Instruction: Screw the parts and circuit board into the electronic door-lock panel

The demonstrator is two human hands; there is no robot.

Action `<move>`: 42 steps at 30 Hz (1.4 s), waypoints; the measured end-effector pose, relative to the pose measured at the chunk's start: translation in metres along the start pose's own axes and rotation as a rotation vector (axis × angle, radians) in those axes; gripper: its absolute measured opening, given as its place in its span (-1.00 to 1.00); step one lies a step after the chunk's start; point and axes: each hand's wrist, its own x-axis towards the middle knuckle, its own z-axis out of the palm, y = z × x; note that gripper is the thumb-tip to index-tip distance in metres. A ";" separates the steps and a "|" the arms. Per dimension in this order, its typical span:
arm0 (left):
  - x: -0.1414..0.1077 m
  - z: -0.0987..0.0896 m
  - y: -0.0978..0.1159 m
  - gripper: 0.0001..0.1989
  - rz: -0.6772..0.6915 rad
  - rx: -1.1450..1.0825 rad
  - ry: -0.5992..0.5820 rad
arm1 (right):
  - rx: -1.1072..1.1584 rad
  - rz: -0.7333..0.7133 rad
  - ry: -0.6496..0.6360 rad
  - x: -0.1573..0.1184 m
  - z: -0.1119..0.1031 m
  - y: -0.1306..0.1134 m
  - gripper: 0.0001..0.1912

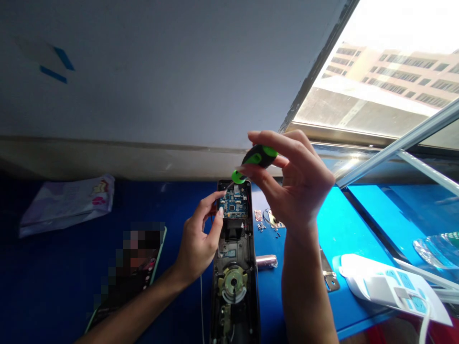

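My right hand (290,177) grips a green and black screwdriver (256,160) by its handle, tilted so its shaft points down and left. The tip ends near the upper left corner of a blue circuit board (233,206). That board sits at the far end of a long black housing (234,239) with its inside showing. My left hand (202,229) has its thumb and forefinger at the board's left edge, the fingertip close to the screwdriver's tip. Its other fingers are partly hidden. Lower in the housing is a round brass-coloured mechanism (234,283).
Several small screws (261,227) and a small board (258,216) lie right of the housing, near a pinkish metal cylinder (267,261). A power strip (390,284) is at the right, a plastic packet (68,203) at the left. A wall and a window border the blue table (172,196).
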 end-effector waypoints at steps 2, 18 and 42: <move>0.000 0.000 0.000 -0.63 0.006 0.002 0.002 | -0.008 0.023 -0.012 0.000 0.001 -0.002 -0.68; 0.001 0.000 0.004 -0.85 0.053 0.036 0.020 | 0.201 0.018 -0.243 0.001 0.003 -0.008 -0.59; 0.010 -0.008 0.015 -0.63 0.034 0.221 -0.035 | 0.108 -0.044 0.071 -0.004 -0.037 -0.019 -0.57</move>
